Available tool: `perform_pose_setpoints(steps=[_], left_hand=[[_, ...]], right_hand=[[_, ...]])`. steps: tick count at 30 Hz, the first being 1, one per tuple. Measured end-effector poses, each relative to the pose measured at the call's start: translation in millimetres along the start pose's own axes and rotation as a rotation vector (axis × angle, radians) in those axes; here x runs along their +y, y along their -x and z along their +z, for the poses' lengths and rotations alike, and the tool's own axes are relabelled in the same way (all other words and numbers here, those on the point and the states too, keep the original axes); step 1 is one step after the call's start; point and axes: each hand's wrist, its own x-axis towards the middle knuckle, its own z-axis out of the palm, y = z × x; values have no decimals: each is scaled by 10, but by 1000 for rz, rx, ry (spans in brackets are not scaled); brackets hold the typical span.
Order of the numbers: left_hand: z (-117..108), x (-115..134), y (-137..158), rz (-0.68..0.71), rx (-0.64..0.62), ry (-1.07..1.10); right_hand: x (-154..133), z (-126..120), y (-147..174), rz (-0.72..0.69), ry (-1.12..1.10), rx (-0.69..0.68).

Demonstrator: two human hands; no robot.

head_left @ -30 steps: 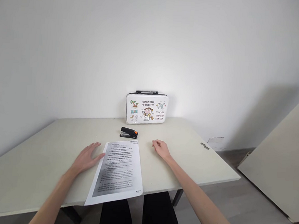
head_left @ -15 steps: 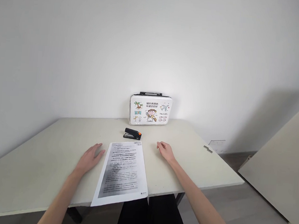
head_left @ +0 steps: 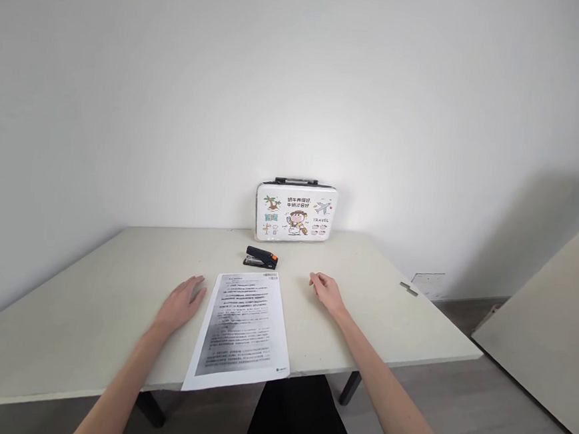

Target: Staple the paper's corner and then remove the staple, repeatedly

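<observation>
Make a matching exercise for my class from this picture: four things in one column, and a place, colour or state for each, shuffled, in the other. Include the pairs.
Column one
1. Stapler
2. Printed sheet
3. Case with cartoon pictures
4. Right hand

Column two
A. Lying flat, reaching the near edge of the table
B. Fingers curled in
C. Black with an orange part
D. Standing upright, handle on top

Right pairs: 1-C, 2-A, 3-D, 4-B
</observation>
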Motion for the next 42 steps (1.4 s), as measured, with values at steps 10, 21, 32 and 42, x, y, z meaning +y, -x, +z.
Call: perform_pose_setpoints(steps=[10,21,32,42], left_hand=[[17,82,60,3,-15,-39],[80,102,77,13,14,-55],[149,62,107,12,30,-65],[137,75,149,29,31,-67]], right_hand=[[2,-28,49,0,2,-33],[-22,24,101,-33,168,-90],[-399,1015,-821,-196,540,-154],[-223,973,-951,-121,678,-177]])
